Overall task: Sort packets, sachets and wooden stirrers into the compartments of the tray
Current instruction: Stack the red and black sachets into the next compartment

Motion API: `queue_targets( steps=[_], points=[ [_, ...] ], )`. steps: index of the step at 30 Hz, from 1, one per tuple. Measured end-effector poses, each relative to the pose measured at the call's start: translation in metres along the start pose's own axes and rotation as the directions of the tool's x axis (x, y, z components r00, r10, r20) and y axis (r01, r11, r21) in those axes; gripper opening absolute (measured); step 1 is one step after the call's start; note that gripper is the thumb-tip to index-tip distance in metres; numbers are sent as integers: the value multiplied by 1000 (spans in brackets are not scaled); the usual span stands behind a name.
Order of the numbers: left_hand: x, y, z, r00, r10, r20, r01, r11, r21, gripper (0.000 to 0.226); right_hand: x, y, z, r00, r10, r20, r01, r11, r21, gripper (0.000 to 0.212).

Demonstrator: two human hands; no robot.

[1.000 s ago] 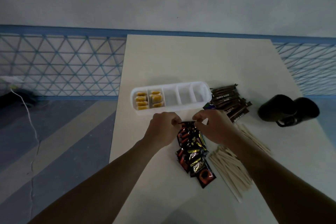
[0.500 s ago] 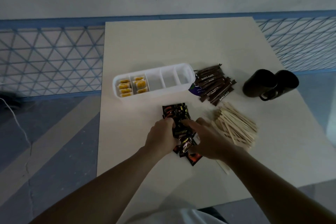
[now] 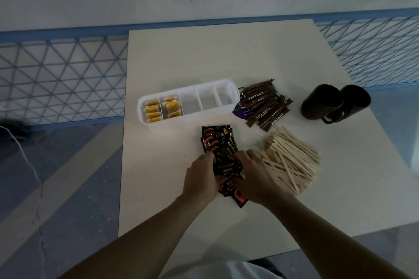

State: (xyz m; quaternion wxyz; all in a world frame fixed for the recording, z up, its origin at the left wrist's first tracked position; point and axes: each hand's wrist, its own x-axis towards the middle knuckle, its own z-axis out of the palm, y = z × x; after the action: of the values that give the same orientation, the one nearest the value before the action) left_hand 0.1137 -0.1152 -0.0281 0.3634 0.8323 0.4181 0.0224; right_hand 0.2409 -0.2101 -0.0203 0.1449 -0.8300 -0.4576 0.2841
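Both hands were on the pile of black sachets [image 3: 218,142] near the table [image 3: 204,56] front edge, just in front of the tray [image 3: 192,118]. L hand [image 3: 199,179] had fingers curled vs the pile's left side, thumb over the top. R hand [image 3: 254,176] had fingers curled over the right side, so the sachets sat squeezed betw. the two. Far end of the pile stuck out past the fingertips toward the tray, not touching it; a few sachets poked out at the near end under the palms.

Tray was white, 5 compartments in a row. The 2 leftmost held yellow packets [image 3: 152,110]; the other 3 had nothing in them. Brown sticks [image 3: 264,106] lay heaped just right of the tray, touching its right end. Stirrers [image 3: 292,161] lay in a loose heap right of R hand, close to it; contact unclear. 2 dark mugs [image 3: 322,102] lay on their sides at the right, well apart from the tray
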Motion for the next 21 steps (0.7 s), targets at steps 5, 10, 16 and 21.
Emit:
queue_targets(
  steps=[5,10,16,21],
  points=[
    [-2,2,1,1000,-16,-25,16,1000,-23,34,0,-2,8,999,0,-35,2,998,63,45],
    [0,1,2,998,-62,-13,61,997,-55,28,-3,4,16,992,-87,-93,89,996,27,22],
    [1,-2,2,997,-72,-18,69,992,-107,14,-1,2,10,996,-14,-86,25,990,138,14],
    [-1,3,-4,998,-64,-20,59,983,-172,12,5,3,6,997,80,-13,-75,968,240,16]
  ],
)
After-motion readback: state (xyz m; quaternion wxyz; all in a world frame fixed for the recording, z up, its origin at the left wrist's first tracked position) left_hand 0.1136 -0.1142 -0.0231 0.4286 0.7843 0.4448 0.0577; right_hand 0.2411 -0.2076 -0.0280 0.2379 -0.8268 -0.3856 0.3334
